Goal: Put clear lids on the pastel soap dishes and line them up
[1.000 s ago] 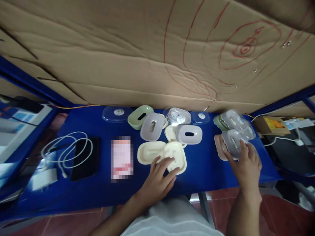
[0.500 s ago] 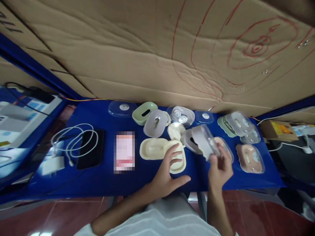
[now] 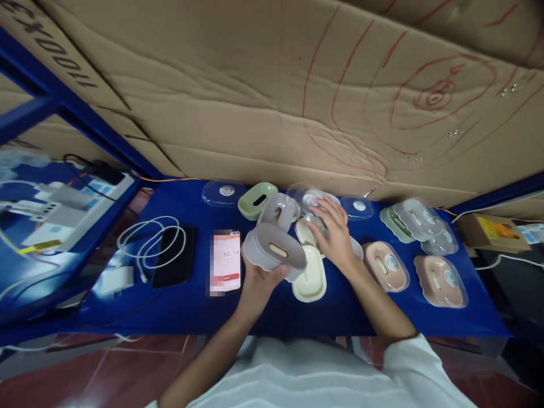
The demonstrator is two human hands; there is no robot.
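My left hand (image 3: 258,288) is closed round a grey oval soap dish (image 3: 276,252) with a slot in its bottom, held tilted above the table. Reaching toward the back, my right hand (image 3: 338,238) has its fingers apart over a clear lid (image 3: 325,195) with a round sticker; whether it touches the lid I cannot tell. Behind the held dish lies another grey dish (image 3: 280,207), partly covered by it. A green dish (image 3: 257,200) stands to its left. Cream trays (image 3: 309,277) lie below and between my hands, partly hidden.
Two pink lidded dishes (image 3: 386,266) sit on the right, with a green dish (image 3: 396,224) and clear lids (image 3: 419,216) behind them. Left are a lit phone (image 3: 226,260), a black tablet-like slab (image 3: 172,263), a white cable (image 3: 127,243) and a charger (image 3: 117,279). Cardboard (image 3: 238,102) walls the back.
My left hand has gone from open over the cream trays to gripping a grey dish. My right hand has let go of the grey piece and moved back and left. The view has shifted.
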